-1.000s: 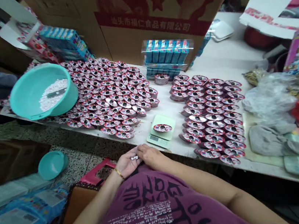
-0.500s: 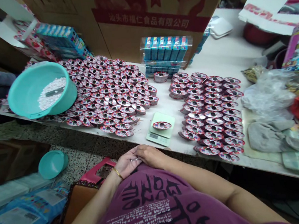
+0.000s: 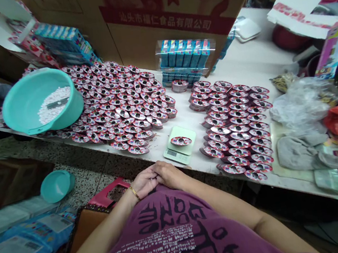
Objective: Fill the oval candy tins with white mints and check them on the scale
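Observation:
My left hand, with a gold bangle at the wrist, rests against my right hand in front of my purple shirt. The fingers of both are curled together, and I see no object between them. Just beyond them, on the table's front edge, stands a pale green digital scale. One oval tin-like piece with a red rim and a dark hole in the middle lies on its pan. Neither hand touches the scale.
Many similar oval pieces cover the table's left side; more stand in rows at right. A turquoise basin holds small white pieces. Blue packs lean by a large carton. Plastic bags and a grey cloth lie right.
The view has shifted slightly, so the table's things appear a little further left. My hands stay together, the right fingers covering slightly more of the left.

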Demonstrator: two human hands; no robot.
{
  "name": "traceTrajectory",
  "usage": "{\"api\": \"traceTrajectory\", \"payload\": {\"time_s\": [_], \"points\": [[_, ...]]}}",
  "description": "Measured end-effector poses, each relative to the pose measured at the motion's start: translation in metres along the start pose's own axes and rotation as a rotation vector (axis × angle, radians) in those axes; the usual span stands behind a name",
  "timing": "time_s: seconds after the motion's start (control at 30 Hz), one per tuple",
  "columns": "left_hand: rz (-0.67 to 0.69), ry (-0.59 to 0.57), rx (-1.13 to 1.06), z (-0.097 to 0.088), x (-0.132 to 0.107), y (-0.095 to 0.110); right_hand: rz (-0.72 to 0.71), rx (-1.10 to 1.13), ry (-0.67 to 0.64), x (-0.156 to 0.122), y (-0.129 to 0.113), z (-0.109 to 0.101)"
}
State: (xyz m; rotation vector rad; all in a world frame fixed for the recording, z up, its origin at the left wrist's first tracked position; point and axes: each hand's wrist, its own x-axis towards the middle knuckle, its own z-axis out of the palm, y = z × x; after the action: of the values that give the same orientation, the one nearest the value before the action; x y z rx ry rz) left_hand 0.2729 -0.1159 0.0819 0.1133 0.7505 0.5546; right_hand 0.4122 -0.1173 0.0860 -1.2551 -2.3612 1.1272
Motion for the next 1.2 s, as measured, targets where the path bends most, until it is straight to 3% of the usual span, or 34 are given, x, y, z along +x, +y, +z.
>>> {"api": "traceTrajectory", "payload": {"time_s": [0.2,0.33,0.5,0.67,0.73,0.9,1.03,1.2], "points": [[-0.021,-0.035,-0.014,0.01,0.008,0.005,0.041,0.014,0.031,-0.003,0.002,-0.005],[-0.004,-0.043,-0.065,0.018,0.022,0.011,0.076,0.156,0.212,-0.012,0.014,-0.023],[0.004,-0.004,-0.079,0.025,0.037,0.021,0.202,0.098,0.547,-0.022,0.058,-0.05],[-0.006,0.033,-0.083,0.023,0.035,0.021,0.216,-0.087,0.553,-0.02,0.096,-0.059],[0.001,0.06,-0.107,0.018,0.031,0.02,0.218,-0.078,0.589,-0.024,0.097,-0.061],[0.048,0.235,-0.2,-0.001,0.018,0.018,0.271,0.042,0.837,-0.048,0.079,-0.072],[0.02,0.292,-0.235,-0.01,0.012,0.014,0.326,0.078,0.881,-0.061,0.071,-0.073],[0.012,0.366,-0.196,-0.015,0.012,0.009,0.378,0.104,0.911,-0.064,0.077,-0.064]]}}
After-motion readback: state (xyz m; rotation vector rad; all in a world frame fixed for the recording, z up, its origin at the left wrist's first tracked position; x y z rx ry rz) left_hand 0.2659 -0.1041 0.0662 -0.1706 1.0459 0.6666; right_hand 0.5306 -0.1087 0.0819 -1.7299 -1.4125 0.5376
